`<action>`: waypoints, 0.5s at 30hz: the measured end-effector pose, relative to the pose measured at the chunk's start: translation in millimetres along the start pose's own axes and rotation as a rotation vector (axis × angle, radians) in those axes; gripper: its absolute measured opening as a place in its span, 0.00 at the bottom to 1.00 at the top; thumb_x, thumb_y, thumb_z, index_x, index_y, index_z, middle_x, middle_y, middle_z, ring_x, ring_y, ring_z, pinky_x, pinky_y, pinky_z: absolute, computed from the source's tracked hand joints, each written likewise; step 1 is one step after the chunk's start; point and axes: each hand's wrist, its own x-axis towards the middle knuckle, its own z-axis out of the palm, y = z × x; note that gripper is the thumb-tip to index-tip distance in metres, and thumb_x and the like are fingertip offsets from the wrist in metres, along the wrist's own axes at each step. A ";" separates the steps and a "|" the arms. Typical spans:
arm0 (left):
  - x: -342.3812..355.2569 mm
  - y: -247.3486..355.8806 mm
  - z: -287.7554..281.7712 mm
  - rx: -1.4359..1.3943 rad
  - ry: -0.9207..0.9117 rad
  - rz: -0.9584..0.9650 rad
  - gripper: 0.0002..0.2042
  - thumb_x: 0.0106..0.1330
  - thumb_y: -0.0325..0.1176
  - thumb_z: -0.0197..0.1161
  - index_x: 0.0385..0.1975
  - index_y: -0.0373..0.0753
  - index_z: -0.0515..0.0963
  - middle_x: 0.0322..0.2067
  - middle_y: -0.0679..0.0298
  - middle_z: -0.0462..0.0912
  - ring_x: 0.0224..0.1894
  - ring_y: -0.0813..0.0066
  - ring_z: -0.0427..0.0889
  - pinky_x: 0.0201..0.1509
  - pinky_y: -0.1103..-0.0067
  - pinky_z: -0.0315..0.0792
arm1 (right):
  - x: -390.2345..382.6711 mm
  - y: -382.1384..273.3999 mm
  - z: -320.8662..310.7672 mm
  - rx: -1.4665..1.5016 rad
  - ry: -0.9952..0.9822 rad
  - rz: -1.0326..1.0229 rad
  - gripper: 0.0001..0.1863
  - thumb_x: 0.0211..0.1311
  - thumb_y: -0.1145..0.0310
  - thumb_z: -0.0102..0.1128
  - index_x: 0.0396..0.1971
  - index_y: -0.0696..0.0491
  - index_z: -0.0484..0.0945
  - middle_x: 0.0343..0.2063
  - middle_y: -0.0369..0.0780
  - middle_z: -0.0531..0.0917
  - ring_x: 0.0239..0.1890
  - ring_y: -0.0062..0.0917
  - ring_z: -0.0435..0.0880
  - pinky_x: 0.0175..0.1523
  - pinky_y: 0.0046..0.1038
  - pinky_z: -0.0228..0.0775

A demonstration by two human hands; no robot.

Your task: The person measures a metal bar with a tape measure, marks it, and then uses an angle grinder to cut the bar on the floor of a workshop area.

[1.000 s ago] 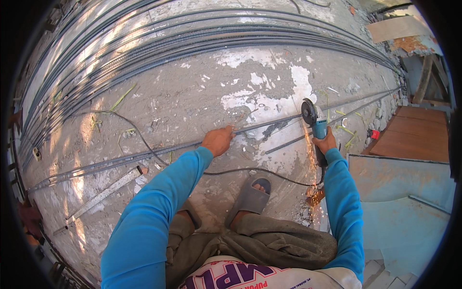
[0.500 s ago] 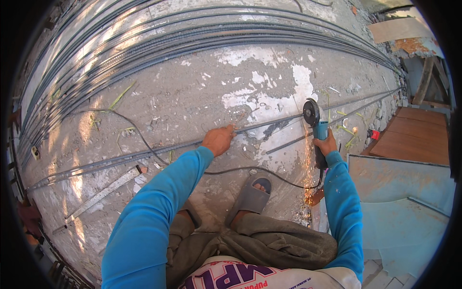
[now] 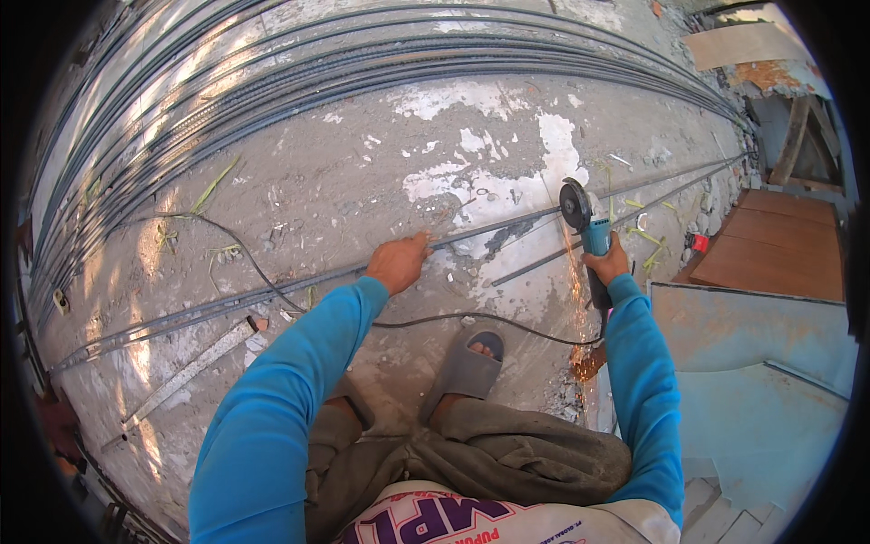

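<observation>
My right hand (image 3: 606, 260) is wrapped round the body of a teal and black angle grinder (image 3: 596, 238). The grinder's disc and guard meet a long steel rebar (image 3: 507, 223) lying across the concrete, and orange sparks (image 3: 577, 313) stream down toward me. On the same rebar, left of the cut, my left hand (image 3: 399, 263) is closed round the bar, fingertips at its far side. A shorter rebar (image 3: 535, 266) lies nearer me, just below the disc. From the grinder's back end a black power cord (image 3: 462, 317) runs left across the floor.
A bundle of long rebars (image 3: 362, 68) curves across the far floor. A metal bar (image 3: 195, 370) lies at left. My sandalled foot (image 3: 471, 363) is close to the cord. On the right are brown boards (image 3: 770, 245), bluish sheets (image 3: 752, 331) and a small red object (image 3: 699, 243).
The whole view has shifted slightly. Both hands keep their places on the rebar and grinder, and sparks still fly, looking somewhat thinner now.
</observation>
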 end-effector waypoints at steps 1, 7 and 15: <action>0.5 1.0 -0.6 0.006 -0.011 -0.001 0.11 0.66 0.37 0.53 0.39 0.36 0.68 0.33 0.47 0.80 0.37 0.47 0.79 0.40 0.59 0.71 | 0.1 5.2 2.2 -0.010 0.015 0.001 0.44 0.35 0.58 0.71 0.54 0.63 0.62 0.41 0.55 0.79 0.44 0.44 0.80 0.49 0.35 0.71; 1.3 5.6 -4.8 0.015 -0.054 -0.032 0.12 0.66 0.38 0.53 0.41 0.36 0.69 0.33 0.47 0.80 0.37 0.47 0.79 0.41 0.58 0.71 | 4.3 28.2 11.6 -0.048 0.002 0.023 0.51 0.35 0.57 0.70 0.60 0.67 0.57 0.43 0.58 0.78 0.46 0.46 0.80 0.50 0.34 0.71; 0.1 6.9 -8.3 -0.001 -0.068 -0.060 0.11 0.67 0.38 0.53 0.40 0.36 0.69 0.34 0.46 0.80 0.38 0.46 0.79 0.41 0.58 0.71 | 4.2 25.1 11.1 -0.061 -0.013 0.009 0.51 0.35 0.56 0.70 0.59 0.66 0.57 0.42 0.58 0.79 0.45 0.47 0.80 0.49 0.36 0.71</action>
